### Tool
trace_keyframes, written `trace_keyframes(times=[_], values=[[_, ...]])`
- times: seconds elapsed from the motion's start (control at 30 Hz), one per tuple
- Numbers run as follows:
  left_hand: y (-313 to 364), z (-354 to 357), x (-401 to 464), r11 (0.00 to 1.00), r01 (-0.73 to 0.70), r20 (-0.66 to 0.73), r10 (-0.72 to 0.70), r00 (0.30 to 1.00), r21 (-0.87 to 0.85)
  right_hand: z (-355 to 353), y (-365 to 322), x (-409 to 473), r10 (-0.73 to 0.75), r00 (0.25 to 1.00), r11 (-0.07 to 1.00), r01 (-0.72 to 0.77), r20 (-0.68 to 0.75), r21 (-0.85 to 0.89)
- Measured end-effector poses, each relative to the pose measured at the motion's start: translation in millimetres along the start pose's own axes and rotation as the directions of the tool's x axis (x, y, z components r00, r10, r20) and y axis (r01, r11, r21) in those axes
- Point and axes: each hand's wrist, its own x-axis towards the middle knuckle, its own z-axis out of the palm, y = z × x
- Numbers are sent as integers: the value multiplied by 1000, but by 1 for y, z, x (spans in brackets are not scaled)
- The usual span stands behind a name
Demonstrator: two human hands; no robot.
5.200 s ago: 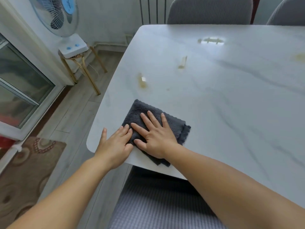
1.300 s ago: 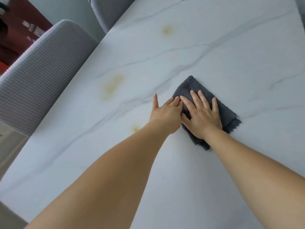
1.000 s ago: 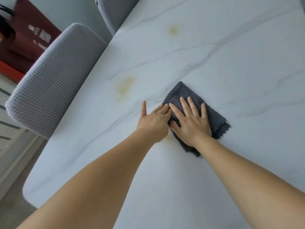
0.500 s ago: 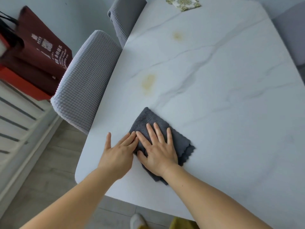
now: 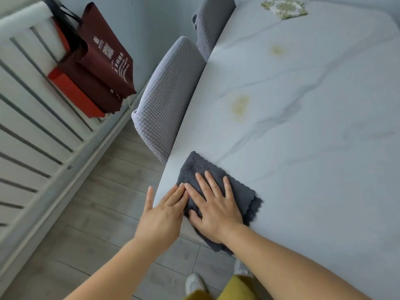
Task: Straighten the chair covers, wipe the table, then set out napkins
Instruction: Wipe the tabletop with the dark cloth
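A folded dark grey cloth (image 5: 201, 169) lies at the near left corner of the white marble table (image 5: 313, 148), its near end hanging over the edge. My right hand (image 5: 213, 208) presses flat on the cloth with fingers spread. My left hand (image 5: 163, 215) lies flat beside it, fingertips touching the cloth's left edge, thumb off the table edge. Yellowish stains (image 5: 239, 106) (image 5: 277, 50) mark the tabletop farther up. A patterned napkin (image 5: 284, 7) lies at the far end. Two chairs with grey covers (image 5: 164, 98) (image 5: 213, 20) stand along the left side.
A white radiator (image 5: 28, 118) runs along the left wall with a dark red bag (image 5: 101, 61) and a red bag (image 5: 71, 87) hanging on it. Grey plank floor (image 5: 104, 213) lies between radiator and table. My feet and yellow trousers (image 5: 233, 286) show below the table edge.
Both hands have drawn the cloth back toward me along the table's left side to the near corner. Its near end now hangs over the edge.
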Motion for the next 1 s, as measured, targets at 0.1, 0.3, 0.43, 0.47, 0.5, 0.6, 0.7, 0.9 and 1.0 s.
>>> trace_keyframes(times=[0.1,0.3,0.43,0.47,0.5,0.6,0.7,0.9,1.0], values=[[-5,-4,14,999,34,22,-35,999,28,-3,1,14,-7,1000,1000,8,-8,12],[-10,-31,59,994,105,18,-105,994,24,-17,10,58,14,1000,999,-14,-3,36],[-14,-47,87,985,147,67,-153,986,88,-24,20,82,7,1000,999,-7,8,42],[-16,-50,94,983,159,93,-167,982,91,-26,22,88,0,1000,999,0,8,40],[-17,-54,102,980,163,122,-177,977,112,-27,24,95,-3,1000,999,3,3,42],[-16,-65,127,968,158,224,-201,954,194,-30,30,113,-2,1000,997,3,-8,77],[-9,-77,154,955,155,277,-225,934,253,-31,38,132,18,1000,997,-17,-5,74],[-32,-87,193,971,65,309,-137,941,231,-42,49,161,126,991,989,-122,-49,80],[-47,-91,217,967,-41,323,-44,946,252,-48,53,176,200,978,977,-195,-65,84]])
